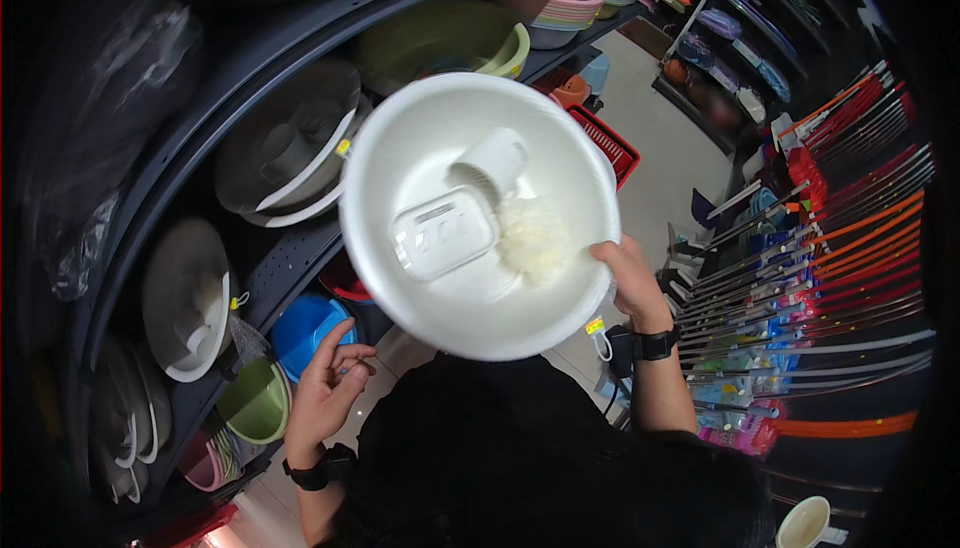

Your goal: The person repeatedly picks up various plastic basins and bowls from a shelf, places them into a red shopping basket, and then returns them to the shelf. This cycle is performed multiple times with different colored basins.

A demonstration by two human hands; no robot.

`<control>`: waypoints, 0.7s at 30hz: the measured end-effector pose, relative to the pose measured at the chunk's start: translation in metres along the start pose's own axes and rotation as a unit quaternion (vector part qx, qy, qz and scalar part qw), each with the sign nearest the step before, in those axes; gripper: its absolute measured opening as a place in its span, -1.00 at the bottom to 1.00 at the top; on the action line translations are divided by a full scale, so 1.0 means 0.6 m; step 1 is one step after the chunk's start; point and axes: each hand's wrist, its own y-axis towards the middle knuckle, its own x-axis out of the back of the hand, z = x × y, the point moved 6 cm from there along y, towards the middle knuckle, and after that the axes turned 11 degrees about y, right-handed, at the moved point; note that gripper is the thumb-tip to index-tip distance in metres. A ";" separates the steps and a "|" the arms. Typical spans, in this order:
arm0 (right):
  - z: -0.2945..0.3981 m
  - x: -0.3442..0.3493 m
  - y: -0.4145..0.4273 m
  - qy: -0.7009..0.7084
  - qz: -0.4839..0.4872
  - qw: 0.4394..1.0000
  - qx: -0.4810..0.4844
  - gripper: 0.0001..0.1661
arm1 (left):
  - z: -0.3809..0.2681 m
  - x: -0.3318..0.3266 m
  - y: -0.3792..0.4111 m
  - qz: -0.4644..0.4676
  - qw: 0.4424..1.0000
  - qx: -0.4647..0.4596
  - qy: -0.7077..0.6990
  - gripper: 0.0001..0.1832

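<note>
A large white plastic basin (442, 323) hangs in front of me, its rim gripped at the right by my right hand (634, 282). Inside it lie a white plastic cup (495, 162) on its side, a white rectangular soap dish (446, 233) and a fluffy cream bath puff (536, 240). A yellow price tag (595, 325) with a white loop dangles below the rim. My left hand (330, 387) is empty, fingers apart, lower left of the basin and near a blue plastic bucket (304, 334) on the lower shelf.
A dark metal shelf (292, 278) along the left carries several basins (307, 143). Beneath stands a green bucket (259, 405). A red plastic basket (607, 143) sits on the floor (645, 105) beyond the basin. Mop and broom handles (862, 248) line the right side.
</note>
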 end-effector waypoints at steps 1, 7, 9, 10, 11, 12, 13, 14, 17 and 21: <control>-0.003 0.032 0.010 0.007 -0.025 1.000 0.006 -0.50 | 0.009 -0.007 0.019 0.001 1.000 0.004 0.031 -0.37; -0.056 0.209 0.120 0.032 -0.171 0.984 0.026 -0.60 | 0.120 -0.060 0.103 0.015 0.994 0.089 0.067 -0.43; -0.080 0.266 0.168 0.018 -0.222 0.975 0.026 -0.60 | 0.172 -0.079 0.126 0.027 0.987 0.124 0.098 -0.44; -0.093 0.291 0.194 0.008 -0.243 0.970 0.024 -0.60 | 0.203 -0.089 0.131 0.018 0.983 0.153 0.101 -0.46; -0.108 0.314 0.222 0.014 -0.255 0.967 0.027 -0.59 | 0.229 -0.101 0.133 0.022 0.980 0.173 0.101 -0.46; -0.128 0.336 0.251 0.020 -0.265 0.964 0.028 -0.58 | 0.253 -0.113 0.130 0.024 0.976 0.194 0.100 -0.47; -0.141 0.353 0.273 0.027 -0.279 0.960 0.030 -0.57 | 0.268 -0.123 0.127 0.029 0.971 0.215 0.101 -0.47; -0.154 0.370 0.292 0.029 -0.279 0.959 0.027 -0.56 | 0.280 -0.135 0.122 0.028 0.968 0.228 0.103 -0.49; -0.190 0.377 0.358 0.044 -0.262 0.964 0.005 -0.54 | 0.477 -0.155 0.062 0.049 0.981 0.181 0.048 -0.47; -0.248 0.421 0.404 0.068 -0.283 0.956 -0.044 -0.51 | 0.402 -0.190 0.057 0.076 0.950 0.282 0.109 -0.48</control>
